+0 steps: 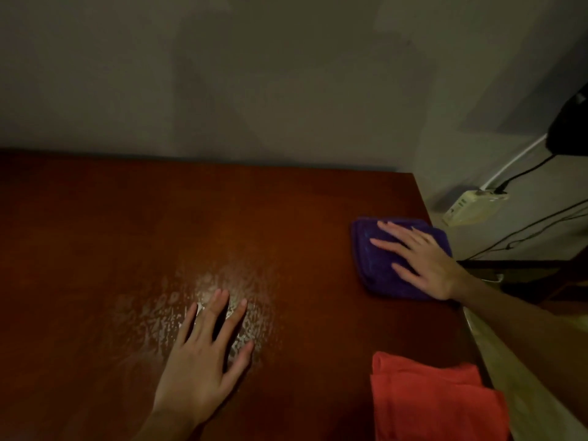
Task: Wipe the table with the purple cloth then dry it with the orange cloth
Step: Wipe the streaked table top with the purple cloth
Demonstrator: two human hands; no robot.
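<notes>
Your right hand (426, 262) presses flat, fingers spread, on the purple cloth (381, 265) at the bench's (95, 233) right edge; the wet patch (178, 310) lies leftward, under your splayed left hand (203, 358).

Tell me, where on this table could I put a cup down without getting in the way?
The whole left and back of the table is bare, from the wall to the wet patch under the left hand. A dry strip runs between that hand and the two cloths. The right edge is crowded: the right hand presses the purple cloth, the orange cloth nearer.
</notes>
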